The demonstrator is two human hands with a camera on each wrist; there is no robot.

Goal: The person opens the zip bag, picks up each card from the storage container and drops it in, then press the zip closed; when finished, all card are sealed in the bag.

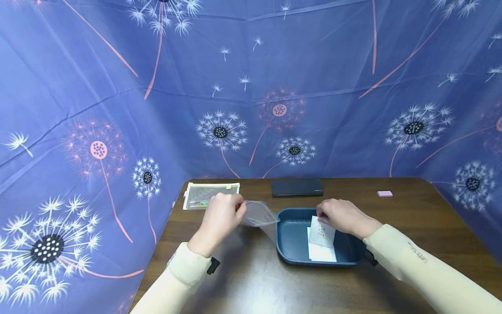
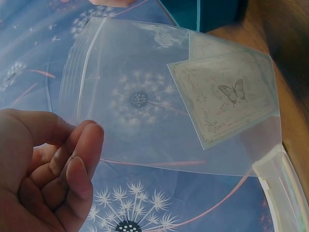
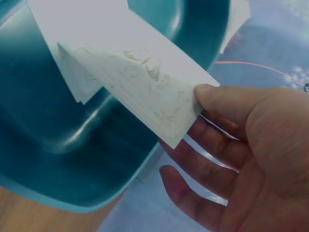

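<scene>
Head view: left hand curled round one end of a clear zip bag, lifted just above the table left of the blue tray. Left wrist view: fingers pinching the bag's lower corner, one pale card with a butterfly print already inside, zip strip along the far side. Right hand over the tray's far rim, thumb and fingers pinching a white card tilted up on edge; right wrist view: faint ornamental print on that card, thumb on its corner, remaining fingers spread loosely beneath, tray wall just below. More white cards flat on the tray floor near the front wall.

Outward toward the table's far edge: dark flat phone-like slab just behind the tray, mesh zip pouch at the far left corner behind the left hand, small pink eraser-like block well apart toward the far right. Blue dandelion-print cloth draped behind and on both sides.

Writing: small lettering on the right sleeve, too small to read surely; dark mark on the held card, not legible.
</scene>
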